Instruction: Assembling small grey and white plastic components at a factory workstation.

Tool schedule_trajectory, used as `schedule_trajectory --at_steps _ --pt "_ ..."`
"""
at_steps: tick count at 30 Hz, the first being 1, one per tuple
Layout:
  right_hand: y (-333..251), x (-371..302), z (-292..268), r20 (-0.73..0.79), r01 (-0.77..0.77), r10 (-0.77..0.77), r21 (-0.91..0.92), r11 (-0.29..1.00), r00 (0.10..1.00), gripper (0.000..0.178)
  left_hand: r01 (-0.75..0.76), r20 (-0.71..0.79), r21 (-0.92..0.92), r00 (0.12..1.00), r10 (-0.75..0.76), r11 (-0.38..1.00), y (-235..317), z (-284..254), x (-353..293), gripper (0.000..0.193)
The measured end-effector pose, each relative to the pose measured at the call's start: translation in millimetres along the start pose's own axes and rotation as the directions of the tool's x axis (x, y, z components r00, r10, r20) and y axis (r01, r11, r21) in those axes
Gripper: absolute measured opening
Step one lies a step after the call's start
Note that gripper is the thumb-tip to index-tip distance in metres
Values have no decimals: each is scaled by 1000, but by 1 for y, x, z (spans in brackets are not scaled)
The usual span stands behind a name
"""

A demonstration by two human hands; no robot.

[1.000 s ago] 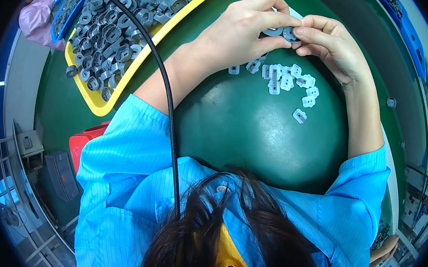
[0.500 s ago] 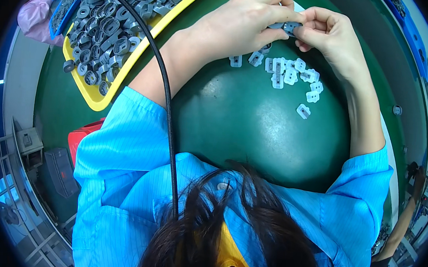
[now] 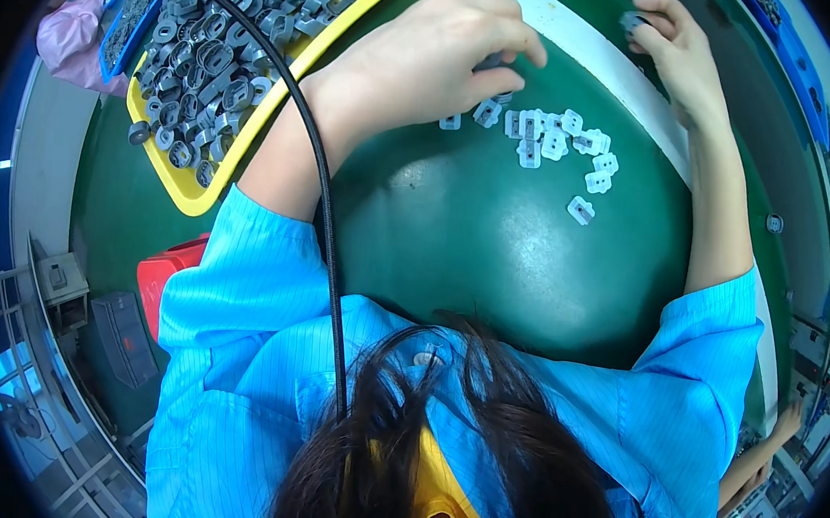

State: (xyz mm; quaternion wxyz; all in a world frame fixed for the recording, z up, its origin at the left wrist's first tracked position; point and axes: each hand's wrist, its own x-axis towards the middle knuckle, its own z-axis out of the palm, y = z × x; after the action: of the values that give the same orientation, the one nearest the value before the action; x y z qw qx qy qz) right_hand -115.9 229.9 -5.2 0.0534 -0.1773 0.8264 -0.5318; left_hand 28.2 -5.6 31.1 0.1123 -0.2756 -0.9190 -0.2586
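My left hand [image 3: 439, 59] hovers over the green table with curled fingers. A grey plastic piece [image 3: 491, 61], partly hidden, shows between its thumb and fingers. Farther off to the right, my right hand [image 3: 677, 56] pinches a small grey plastic part [image 3: 632, 22] at its fingertips; motion blurs that part. Below the left hand lies a loose group of small translucent white plastic pieces [image 3: 555, 146], some with dark slots. One white piece [image 3: 581, 210] sits apart, nearer to me. Another grey part [image 3: 503, 98] peeks out under my left hand.
At the left stands a yellow tray [image 3: 188, 203] heaped with grey oval plastic rings [image 3: 196, 80]. A blue bin [image 3: 111, 69] is beyond it, and a red container [image 3: 168, 275] sits by my left sleeve. A black cable [image 3: 319, 146] crosses in front of my left forearm. Another person's arm [image 3: 757, 466] shows far right.
My hands were together at a grey part; now they are apart. The right one has moved up and right with a grey part, while the left has drawn slightly left and down.
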Motion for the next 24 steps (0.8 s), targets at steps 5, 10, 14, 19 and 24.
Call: schedule_trajectory --at_steps 5,10,14,19,24 --pt "38 24 -31 -1 39 -42 -347 937 999 37 -77 -153 203 982 110 976 -18 12 4 29" --pt "-24 -20 13 29 348 -376 -447 824 926 17 217 -254 -558 875 -413 801 -32 13 6 21" --pt "-65 -69 61 388 587 -477 -242 773 789 18 265 -18 -886 800 -599 381 -44 11 2 28" --pt "-63 -84 72 464 676 -499 -407 614 732 17 284 -109 -773 822 -559 568 -46 14 4 36" --pt "-73 -72 55 409 330 -275 -70 941 870 15 9 -633 122 771 71 992 -39 23 5 25"
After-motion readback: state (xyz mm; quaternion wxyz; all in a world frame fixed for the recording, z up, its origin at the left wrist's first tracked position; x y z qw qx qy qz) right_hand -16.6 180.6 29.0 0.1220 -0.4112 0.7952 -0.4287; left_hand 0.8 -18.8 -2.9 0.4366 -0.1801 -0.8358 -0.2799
